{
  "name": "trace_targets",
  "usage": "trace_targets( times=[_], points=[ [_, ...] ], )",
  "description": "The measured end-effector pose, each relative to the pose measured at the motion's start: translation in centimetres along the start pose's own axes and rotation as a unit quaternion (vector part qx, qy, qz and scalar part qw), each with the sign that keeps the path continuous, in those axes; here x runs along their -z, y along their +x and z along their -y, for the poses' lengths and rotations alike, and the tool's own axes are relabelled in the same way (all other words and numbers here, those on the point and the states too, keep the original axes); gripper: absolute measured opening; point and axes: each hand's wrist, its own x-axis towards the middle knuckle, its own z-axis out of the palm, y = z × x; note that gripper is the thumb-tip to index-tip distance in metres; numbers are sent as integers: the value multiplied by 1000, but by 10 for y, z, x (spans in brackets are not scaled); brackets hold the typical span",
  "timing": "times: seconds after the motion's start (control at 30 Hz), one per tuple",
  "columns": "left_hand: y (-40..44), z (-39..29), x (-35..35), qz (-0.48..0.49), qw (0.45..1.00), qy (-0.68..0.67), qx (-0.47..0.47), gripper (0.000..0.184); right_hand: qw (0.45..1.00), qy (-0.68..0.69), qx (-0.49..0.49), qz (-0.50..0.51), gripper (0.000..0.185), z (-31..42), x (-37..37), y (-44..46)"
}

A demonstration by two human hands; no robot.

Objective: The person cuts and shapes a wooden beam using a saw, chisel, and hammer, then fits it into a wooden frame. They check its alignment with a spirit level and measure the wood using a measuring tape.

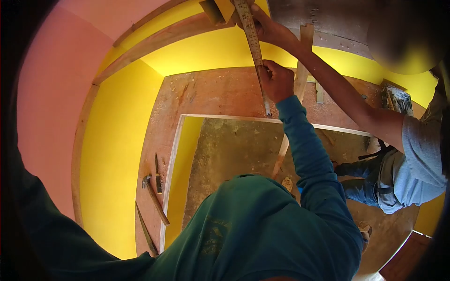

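Observation:
My right hand (277,80), at the end of a teal sleeve, is closed around a long, worn strip with speckled markings (253,40). It looks like a tape measure blade. The strip runs from the top edge down to a narrow dark tip above the edge of a wooden opening (225,116). Higher up, a co-worker's hand (271,32) is at the same strip, close to a wooden beam (183,29). A dark and yellow boxy piece (213,11) shows beside it, its kind unclear. My left hand is out of sight; only teal cloth shows at lower left.
A claw hammer (155,199), a chisel-like tool (158,173) and a thin pointed piece (146,229) lie on the brown board at left. A wooden batten (305,49) stands near the co-worker (412,164) on the right. Yellow panels (112,159) line the sides.

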Motion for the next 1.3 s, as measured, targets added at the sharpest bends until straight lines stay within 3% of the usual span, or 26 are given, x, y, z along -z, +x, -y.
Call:
trace_targets(
  times=[0.2, 0.6, 0.77, 0.87, 1.3],
  points=[
    [-47, -46, -25, -1, 989, -145, -3, 29, 1000, -22, -3, -16, 13, -2, -2, -1],
    [-114, -143, -67, 38, 919, -393, 9, 31, 997, -44, 9, -60, 15, 0, -10, -7],
    [-126, -165, -76, 49, 897, -439, 20, 32, 999, -42, 10, -30, 18, -9, -6, -6],
    [-131, -174, -79, 51, 887, -458, 25, 33, 998, -33, -55, 20, 18, -5, -1, -5],
    [-143, -189, -90, 52, 863, -500, 38, 35, 998, -40, -44, 15, 18, -6, -3, -3]
  ],
)
